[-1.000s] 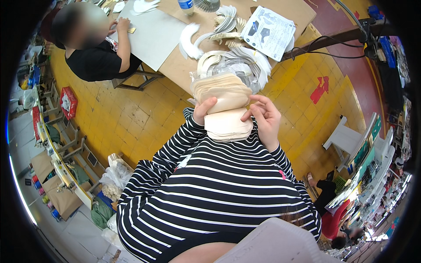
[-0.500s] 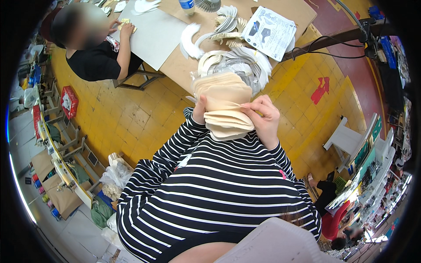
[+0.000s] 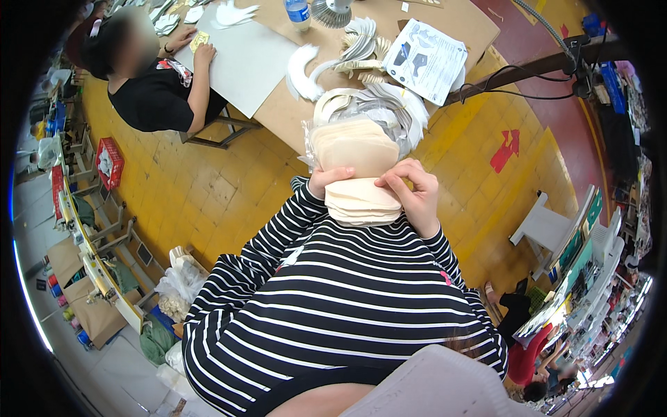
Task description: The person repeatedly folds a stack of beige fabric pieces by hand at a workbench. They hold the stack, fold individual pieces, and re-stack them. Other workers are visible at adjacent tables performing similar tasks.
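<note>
Close in front of my chest is a thick stack of cream, thin, rounded sheet pieces, parted into a far part [image 3: 354, 147] and a near part [image 3: 363, 201]. My left hand [image 3: 329, 181] grips the stack's left edge, its thumb lying across the gap between the parts. On the other side my right hand [image 3: 415, 189] is closed at the near part's far right corner, thumb and finger pinching the edge. The undersides of the stack are hidden. Just beyond it, clear plastic [image 3: 392, 124] and white curved pieces [image 3: 415, 111] lie at the table's corner.
Across the brown table [image 3: 278, 115] are a printed sheet [image 3: 427, 61], a bottle [image 3: 297, 14], a lamp head [image 3: 331, 12] and more white curved pieces [image 3: 301, 73]. A seated co-worker [image 3: 149, 97] handles a yellow piece [image 3: 200, 40] at left. A dark beam [image 3: 514, 80] with cables stands right.
My left thumb has come over the stack. My right fingers have shifted slightly nearer, and the near pieces, fanned before, now lie flatter together. The co-worker's hands have moved slightly.
</note>
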`<state>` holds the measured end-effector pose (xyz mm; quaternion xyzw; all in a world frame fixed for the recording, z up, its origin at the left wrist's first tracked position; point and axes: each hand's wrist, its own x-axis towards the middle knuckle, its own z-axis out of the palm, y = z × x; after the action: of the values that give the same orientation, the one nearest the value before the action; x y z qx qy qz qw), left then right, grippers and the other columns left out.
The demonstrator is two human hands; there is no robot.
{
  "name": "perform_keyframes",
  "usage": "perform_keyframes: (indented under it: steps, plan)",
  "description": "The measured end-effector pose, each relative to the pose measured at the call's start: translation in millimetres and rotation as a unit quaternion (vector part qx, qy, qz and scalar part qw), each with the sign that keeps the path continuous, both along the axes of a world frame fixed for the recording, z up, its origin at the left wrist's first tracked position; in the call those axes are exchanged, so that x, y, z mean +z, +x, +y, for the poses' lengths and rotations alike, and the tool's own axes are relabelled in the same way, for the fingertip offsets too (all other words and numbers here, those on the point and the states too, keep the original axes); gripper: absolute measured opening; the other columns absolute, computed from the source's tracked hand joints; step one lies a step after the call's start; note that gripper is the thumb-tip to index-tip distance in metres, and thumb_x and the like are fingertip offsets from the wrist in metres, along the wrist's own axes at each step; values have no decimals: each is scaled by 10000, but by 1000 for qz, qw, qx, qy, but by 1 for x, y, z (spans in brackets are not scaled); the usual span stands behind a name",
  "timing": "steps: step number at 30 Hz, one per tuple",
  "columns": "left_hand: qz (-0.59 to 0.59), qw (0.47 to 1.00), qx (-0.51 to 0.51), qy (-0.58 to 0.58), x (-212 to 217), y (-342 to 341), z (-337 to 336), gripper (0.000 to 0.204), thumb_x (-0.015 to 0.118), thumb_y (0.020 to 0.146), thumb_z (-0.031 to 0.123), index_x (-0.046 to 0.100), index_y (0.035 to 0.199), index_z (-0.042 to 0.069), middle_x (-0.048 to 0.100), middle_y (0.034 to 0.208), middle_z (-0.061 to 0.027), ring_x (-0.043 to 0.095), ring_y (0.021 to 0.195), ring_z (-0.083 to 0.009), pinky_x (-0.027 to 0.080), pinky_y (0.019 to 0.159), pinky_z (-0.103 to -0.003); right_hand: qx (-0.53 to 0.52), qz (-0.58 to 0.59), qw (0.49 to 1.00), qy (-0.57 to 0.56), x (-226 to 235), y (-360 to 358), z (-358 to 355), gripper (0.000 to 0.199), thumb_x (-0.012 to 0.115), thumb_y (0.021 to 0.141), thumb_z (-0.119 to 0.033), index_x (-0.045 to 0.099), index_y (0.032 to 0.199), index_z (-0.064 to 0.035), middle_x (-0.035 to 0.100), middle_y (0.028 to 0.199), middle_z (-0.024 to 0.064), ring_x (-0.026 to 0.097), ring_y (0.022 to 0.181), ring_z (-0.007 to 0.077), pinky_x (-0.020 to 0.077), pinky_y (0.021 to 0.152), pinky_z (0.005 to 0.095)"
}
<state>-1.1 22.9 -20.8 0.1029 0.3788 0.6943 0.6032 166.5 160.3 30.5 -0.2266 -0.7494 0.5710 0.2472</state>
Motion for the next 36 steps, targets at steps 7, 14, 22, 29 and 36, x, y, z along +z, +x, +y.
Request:
perform_keyframes:
  steps: [7,14,22,29,36]
  plan:
    - [1,1000,31,-3,-6,2,7,515,679,813,69,533,1291,-56,655,1163,-181,666,1025,-265,554,884,-369,3,-46,999,-22,3,-8,-1,121,721,820,-34,726,939,-16,700,899,115,638,821,217,505,771,320]
    - [-27,999,8,-37,-25,-9,8,443,679,857,131,569,1250,-42,673,1108,-169,679,985,-244,563,866,-363,56,-45,996,55,6,-17,10,91,706,825,-43,730,909,-19,718,883,83,655,848,225,505,783,327]
    - [-144,989,-21,-38,-32,-13,11,503,587,903,203,491,1314,-71,632,1196,-222,655,1052,-305,525,955,-400,113,-32,983,142,15,-29,22,107,705,834,-81,729,927,-33,708,900,110,652,867,263,501,793,356]
    - [-173,984,-37,-35,-35,-24,17,486,587,901,194,500,1308,-58,638,1174,-215,658,1044,-300,532,945,-391,128,-22,972,198,11,-35,26,113,681,856,-119,717,946,-61,692,937,75,618,865,258,446,792,360]
    - [-164,983,-29,-75,-49,-29,15,525,558,902,176,442,1359,-53,613,1221,-219,649,1064,-319,539,957,-418,139,30,964,226,6,-42,28,162,670,851,-99,712,1003,-63,695,987,81,630,932,275,466,848,378]
